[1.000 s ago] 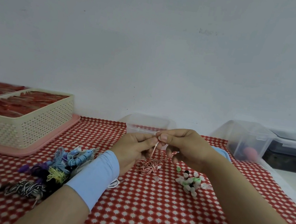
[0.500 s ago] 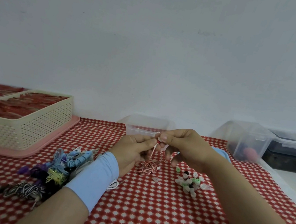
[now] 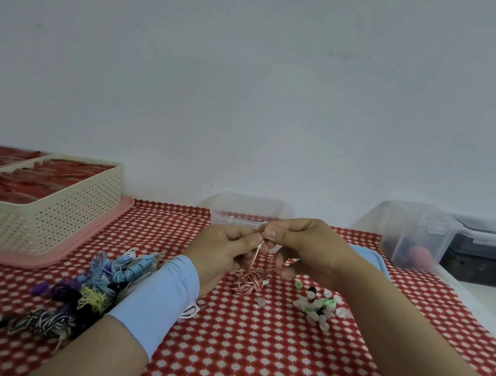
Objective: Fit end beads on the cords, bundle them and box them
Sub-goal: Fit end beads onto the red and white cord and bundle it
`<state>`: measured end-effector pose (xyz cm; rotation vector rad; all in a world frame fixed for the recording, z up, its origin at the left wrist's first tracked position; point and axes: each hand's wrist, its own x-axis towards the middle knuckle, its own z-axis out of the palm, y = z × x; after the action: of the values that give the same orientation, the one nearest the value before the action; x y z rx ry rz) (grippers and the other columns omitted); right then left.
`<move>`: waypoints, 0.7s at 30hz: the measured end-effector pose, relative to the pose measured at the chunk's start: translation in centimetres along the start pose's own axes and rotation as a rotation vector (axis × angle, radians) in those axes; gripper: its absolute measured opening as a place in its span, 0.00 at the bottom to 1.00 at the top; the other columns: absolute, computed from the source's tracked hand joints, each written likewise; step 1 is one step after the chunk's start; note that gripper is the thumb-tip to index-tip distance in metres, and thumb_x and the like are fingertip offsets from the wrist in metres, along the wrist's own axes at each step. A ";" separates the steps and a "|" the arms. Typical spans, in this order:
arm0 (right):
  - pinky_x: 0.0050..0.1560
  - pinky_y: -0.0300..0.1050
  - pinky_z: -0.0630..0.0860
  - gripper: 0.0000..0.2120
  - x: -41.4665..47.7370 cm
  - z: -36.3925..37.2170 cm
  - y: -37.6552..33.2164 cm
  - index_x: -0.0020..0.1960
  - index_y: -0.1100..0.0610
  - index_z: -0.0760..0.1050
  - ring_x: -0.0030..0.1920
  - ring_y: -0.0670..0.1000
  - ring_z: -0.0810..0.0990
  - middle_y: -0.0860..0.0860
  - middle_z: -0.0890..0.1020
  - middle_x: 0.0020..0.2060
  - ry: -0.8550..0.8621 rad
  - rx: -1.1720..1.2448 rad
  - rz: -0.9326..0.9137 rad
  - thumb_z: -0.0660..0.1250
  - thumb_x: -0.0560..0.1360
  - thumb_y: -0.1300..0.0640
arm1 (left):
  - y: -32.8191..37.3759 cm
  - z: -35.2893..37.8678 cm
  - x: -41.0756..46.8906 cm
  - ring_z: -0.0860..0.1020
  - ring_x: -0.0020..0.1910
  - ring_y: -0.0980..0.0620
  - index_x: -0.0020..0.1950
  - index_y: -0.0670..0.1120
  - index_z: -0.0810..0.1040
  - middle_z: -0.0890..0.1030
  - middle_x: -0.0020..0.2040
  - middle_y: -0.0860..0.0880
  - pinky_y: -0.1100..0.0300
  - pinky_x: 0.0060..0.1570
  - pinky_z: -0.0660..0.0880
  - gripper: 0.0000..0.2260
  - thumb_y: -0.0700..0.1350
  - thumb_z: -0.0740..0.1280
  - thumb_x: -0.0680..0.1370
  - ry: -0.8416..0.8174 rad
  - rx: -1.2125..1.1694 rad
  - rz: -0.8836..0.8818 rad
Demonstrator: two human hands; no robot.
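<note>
- Left hand (image 3: 224, 249), blue sleeve (image 3: 158, 297) at the wrist: thumb and forefinger pinching the upright end of the red-and-white cord (image 3: 246, 280).
- Right hand (image 3: 305, 245): fingertips closed on the same cord tip, touching the left hand; any bead under them too small to confirm.
- Cord body: loose tangle on the checked surface (image 3: 244, 366), directly below both hands.
- End beads (image 3: 319, 306): small heap of green, white, black and clear pieces just right of the tangle; one stray bead (image 3: 261, 302) lying between heap and tangle.
- Remaining cords (image 3: 102, 281): mixed pile of blue, yellow, purple and striped, beside the left forearm, apparently not yet beaded.
- Clear box (image 3: 249, 212): just behind the hands; nothing discernible inside.
- Progress, as judged: early; bead fitting under way on one cord, bundling and boxing all to come.
</note>
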<state>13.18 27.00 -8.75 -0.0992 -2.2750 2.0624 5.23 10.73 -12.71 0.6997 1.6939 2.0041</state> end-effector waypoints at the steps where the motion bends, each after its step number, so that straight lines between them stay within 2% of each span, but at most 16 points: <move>1: 0.27 0.42 0.78 0.11 0.1 0.0 0.0 0.52 0.61 0.85 0.29 0.50 0.79 0.57 0.85 0.40 0.017 0.027 -0.001 0.74 0.72 0.56 | 0.0 0.1 0.1 0.75 0.43 0.45 0.45 0.42 0.86 0.80 0.47 0.37 0.57 0.43 0.76 0.06 0.41 0.69 0.77 0.008 -0.016 -0.007; 3: 0.27 0.43 0.78 0.09 0.1 0.1 0.2 0.52 0.62 0.84 0.29 0.50 0.79 0.58 0.84 0.39 0.049 0.049 -0.021 0.74 0.74 0.59 | 0.0 0.1 0.2 0.75 0.41 0.46 0.44 0.42 0.86 0.80 0.45 0.38 0.60 0.39 0.77 0.07 0.41 0.69 0.77 0.028 -0.023 -0.020; 6: 0.28 0.45 0.80 0.07 0.1 0.1 0.3 0.51 0.63 0.84 0.31 0.52 0.80 0.61 0.85 0.40 0.071 -0.007 -0.073 0.73 0.76 0.60 | -0.3 -0.2 0.4 0.76 0.43 0.45 0.46 0.40 0.86 0.82 0.46 0.38 0.61 0.38 0.78 0.07 0.42 0.70 0.77 0.053 -0.014 -0.047; 9: 0.31 0.46 0.81 0.06 -0.1 -0.2 -0.1 0.51 0.62 0.85 0.33 0.53 0.80 0.61 0.86 0.44 0.037 -0.121 -0.100 0.71 0.78 0.60 | -0.4 -0.5 0.4 0.77 0.36 0.52 0.48 0.38 0.84 0.81 0.46 0.38 0.63 0.34 0.76 0.08 0.42 0.70 0.77 0.079 -0.006 -0.067; 12: 0.32 0.46 0.81 0.06 -0.3 -0.4 -0.4 0.52 0.62 0.86 0.33 0.54 0.80 0.60 0.87 0.44 0.024 -0.190 -0.104 0.72 0.77 0.63 | -0.5 -0.6 0.5 0.77 0.36 0.52 0.50 0.37 0.84 0.83 0.50 0.34 0.63 0.36 0.76 0.08 0.42 0.70 0.77 0.073 0.029 -0.062; 14: 0.33 0.47 0.81 0.05 -0.4 -0.5 -0.5 0.51 0.61 0.86 0.33 0.53 0.81 0.60 0.87 0.43 0.024 -0.194 -0.103 0.72 0.77 0.63 | -0.4 -0.6 0.4 0.77 0.36 0.53 0.51 0.37 0.84 0.84 0.52 0.35 0.62 0.38 0.76 0.09 0.42 0.70 0.77 0.055 0.049 -0.052; 18: 0.33 0.43 0.81 0.05 -0.5 -0.6 -0.5 0.49 0.58 0.87 0.33 0.49 0.81 0.57 0.87 0.45 0.002 -0.136 -0.030 0.74 0.75 0.62 | -0.1 -0.7 0.1 0.77 0.36 0.54 0.49 0.40 0.85 0.85 0.44 0.41 0.60 0.41 0.77 0.05 0.40 0.70 0.77 0.017 0.048 -0.020; 21: 0.31 0.40 0.80 0.05 -0.5 -0.6 -0.4 0.48 0.58 0.87 0.33 0.48 0.80 0.54 0.86 0.41 -0.020 -0.074 0.047 0.74 0.74 0.62 | 0.0 -0.8 0.0 0.78 0.37 0.54 0.47 0.43 0.86 0.85 0.41 0.45 0.59 0.43 0.77 0.04 0.39 0.71 0.75 -0.004 0.067 -0.013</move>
<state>13.72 27.49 -8.30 -0.1385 -2.3838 2.0096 4.75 10.08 -12.80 0.7129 1.7663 1.9434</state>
